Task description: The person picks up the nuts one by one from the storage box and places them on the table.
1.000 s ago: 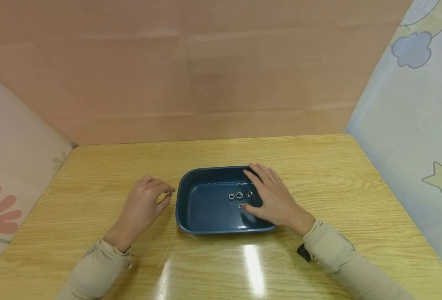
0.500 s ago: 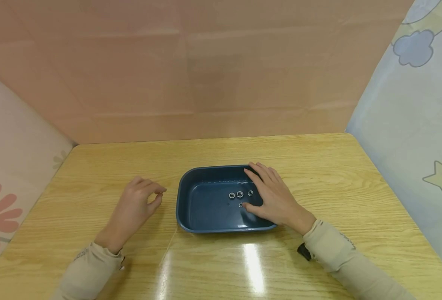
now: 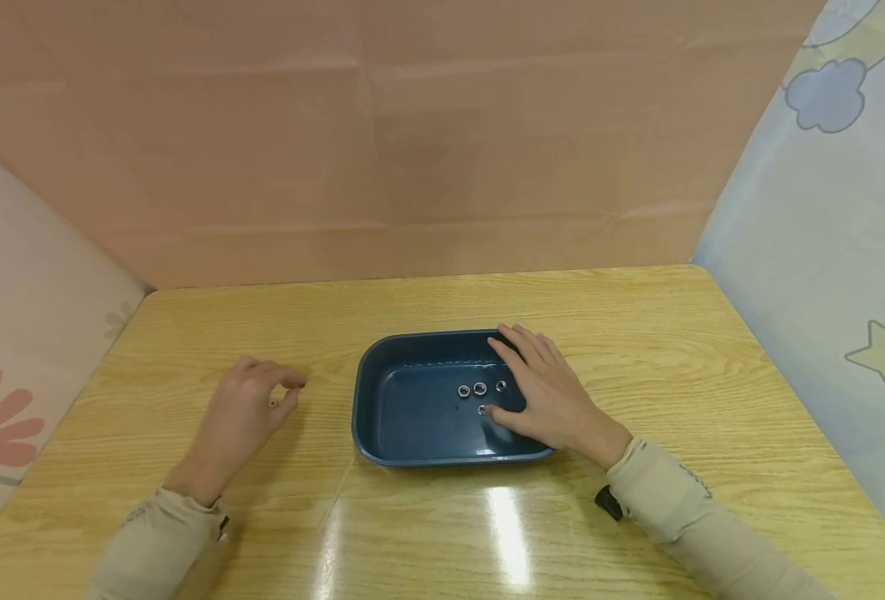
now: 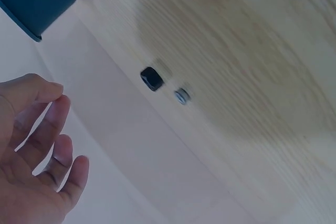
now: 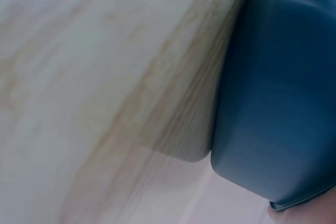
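Observation:
Several metal nuts (image 3: 480, 389) lie in the right half of a blue rectangular tray (image 3: 412, 425). My left hand (image 3: 236, 412) hovers over the table to the left of the tray. Its thumb and index fingertips nearly meet, with nothing visible between them in the left wrist view. On the table near that hand lie a dark, nut-like piece (image 4: 151, 78) and a smaller silver nut (image 4: 181, 96). Spread over the tray's right end, my right hand (image 3: 551, 408) has its fingers at the far rim and its thumb inside, beside the nearest nut. The palm hides the tray's right end.
The tray stands mid-way on a light wood-grain table (image 3: 637, 333). An orange-brown sheet (image 3: 412, 167) rises behind it, and patterned panels stand at both sides. A thin pale line (image 3: 333, 496) runs along the table near the tray's front left corner.
My left hand has moved leftward, away from the tray's left rim, and a silver nut now shows between its thumb and index finger. The right hand, tray and nuts in it stay put.

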Demonstrator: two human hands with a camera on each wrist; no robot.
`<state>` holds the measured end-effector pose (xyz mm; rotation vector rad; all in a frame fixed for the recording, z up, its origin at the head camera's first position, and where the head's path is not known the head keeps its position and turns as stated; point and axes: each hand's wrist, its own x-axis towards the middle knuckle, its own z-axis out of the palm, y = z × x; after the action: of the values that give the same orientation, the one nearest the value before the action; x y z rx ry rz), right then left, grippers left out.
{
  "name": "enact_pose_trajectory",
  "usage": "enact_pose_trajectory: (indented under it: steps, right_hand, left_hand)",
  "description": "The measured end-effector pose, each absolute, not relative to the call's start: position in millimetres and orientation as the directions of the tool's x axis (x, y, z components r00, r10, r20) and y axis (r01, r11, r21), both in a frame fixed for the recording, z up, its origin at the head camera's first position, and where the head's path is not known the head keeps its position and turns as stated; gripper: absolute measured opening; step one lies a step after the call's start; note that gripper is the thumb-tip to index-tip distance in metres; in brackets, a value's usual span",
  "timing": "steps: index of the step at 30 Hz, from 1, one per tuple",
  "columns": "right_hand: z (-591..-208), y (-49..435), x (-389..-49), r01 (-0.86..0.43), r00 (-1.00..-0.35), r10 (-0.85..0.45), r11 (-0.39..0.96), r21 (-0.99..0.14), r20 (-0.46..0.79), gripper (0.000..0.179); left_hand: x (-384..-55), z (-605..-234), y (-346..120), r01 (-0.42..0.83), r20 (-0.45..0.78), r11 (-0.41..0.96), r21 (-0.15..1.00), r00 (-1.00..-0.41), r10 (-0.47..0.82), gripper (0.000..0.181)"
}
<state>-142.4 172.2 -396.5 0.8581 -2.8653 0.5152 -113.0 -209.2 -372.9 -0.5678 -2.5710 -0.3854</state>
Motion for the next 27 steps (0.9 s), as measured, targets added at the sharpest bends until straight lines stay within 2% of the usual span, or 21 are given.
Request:
enact_pose_trajectory:
  steps: [20,27]
  right_hand:
    - [-397,172,-142,-0.545,-0.838,-0.512,0.785,-0.295,0.188,0.092]
    - [-397,172,-142,-0.548,-0.836,-0.513,0.782,-0.297,0.192,0.091]
  left_hand:
    - [-124,-379,-236,0.361,0.42,0.921,0.148,-0.866,0.272,0.016]
    - [-128,-384,-240,0.371,0.43,0.921,0.118,-0.855,0.289,0.015]
